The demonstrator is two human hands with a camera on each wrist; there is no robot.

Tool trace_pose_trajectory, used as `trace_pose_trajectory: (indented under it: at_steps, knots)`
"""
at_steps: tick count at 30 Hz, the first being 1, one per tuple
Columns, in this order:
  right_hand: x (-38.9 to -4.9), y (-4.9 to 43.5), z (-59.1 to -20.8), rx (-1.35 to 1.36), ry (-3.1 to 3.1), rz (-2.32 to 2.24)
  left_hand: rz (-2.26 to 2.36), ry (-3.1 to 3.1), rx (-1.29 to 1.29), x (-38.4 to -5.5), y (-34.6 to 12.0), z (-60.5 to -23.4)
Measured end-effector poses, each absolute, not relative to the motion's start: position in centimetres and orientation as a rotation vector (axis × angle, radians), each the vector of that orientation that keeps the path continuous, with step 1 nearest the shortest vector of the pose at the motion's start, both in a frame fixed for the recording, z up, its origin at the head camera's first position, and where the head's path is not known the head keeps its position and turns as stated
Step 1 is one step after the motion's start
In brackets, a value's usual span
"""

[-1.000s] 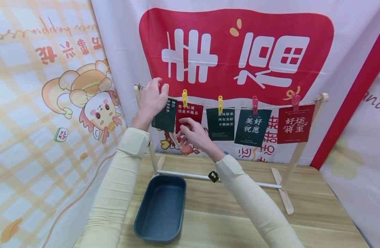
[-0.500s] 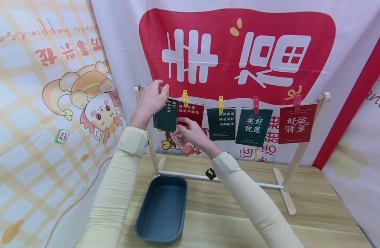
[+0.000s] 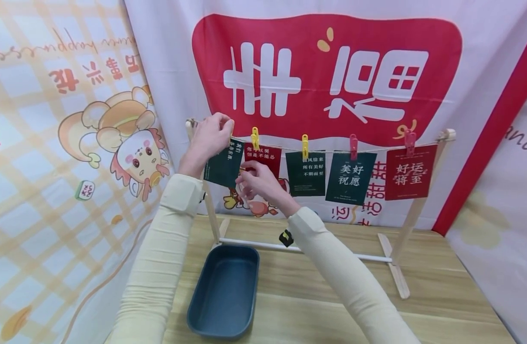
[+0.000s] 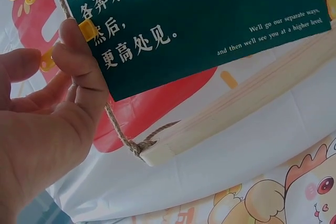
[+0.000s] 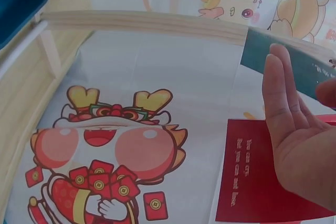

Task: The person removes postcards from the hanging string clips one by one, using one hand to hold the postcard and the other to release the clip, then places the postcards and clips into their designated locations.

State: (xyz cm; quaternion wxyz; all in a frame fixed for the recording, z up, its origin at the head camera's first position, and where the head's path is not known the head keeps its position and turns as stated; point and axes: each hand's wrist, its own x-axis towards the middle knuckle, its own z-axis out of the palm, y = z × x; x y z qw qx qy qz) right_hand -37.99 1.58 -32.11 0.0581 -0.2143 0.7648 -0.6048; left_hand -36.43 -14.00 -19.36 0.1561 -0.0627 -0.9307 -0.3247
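Note:
At the left end of the twine, a dark green card [image 3: 223, 167] with white writing hangs a little tilted. My left hand [image 3: 208, 141] pinches a yellow clothespin [image 4: 87, 30] at this card's top edge; the fingers hide part of the clip in the left wrist view. Close to the card's lower right edge is my right hand [image 3: 263, 185], with fairly straight fingers and the thumb apart in the right wrist view [image 5: 299, 129]. Whether its fingertips touch the card I cannot tell. Behind that hand hangs a red card [image 3: 269, 157] under another yellow clothespin [image 3: 255, 138].
Further right hang a green card [image 3: 306, 179], a second green card [image 3: 347, 186] and a red card [image 3: 405, 184], all clipped. A wooden stand [image 3: 411, 224] carries the twine. A dark blue bin [image 3: 190, 310] sits on the table [image 3: 315, 306], front left.
My right hand has moved left, to the green card's edge. The card has shifted slightly left and its lower edge tilts. My left hand stays at the clothespin, slightly lower.

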Motion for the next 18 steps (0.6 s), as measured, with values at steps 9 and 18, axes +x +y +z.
trace_pose_trajectory:
  at_steps: [9, 18]
  knots:
    - [-38.3, 0.5, -31.6, -0.595, 2.344, -1.802, -0.876, -2.671, -0.197, -36.5, -14.0, -19.4]
    - [-38.3, 0.1, -31.1, -0.531, 2.415, -1.803, -0.912, -2.659, -0.202, -36.6, -13.8, -19.5]
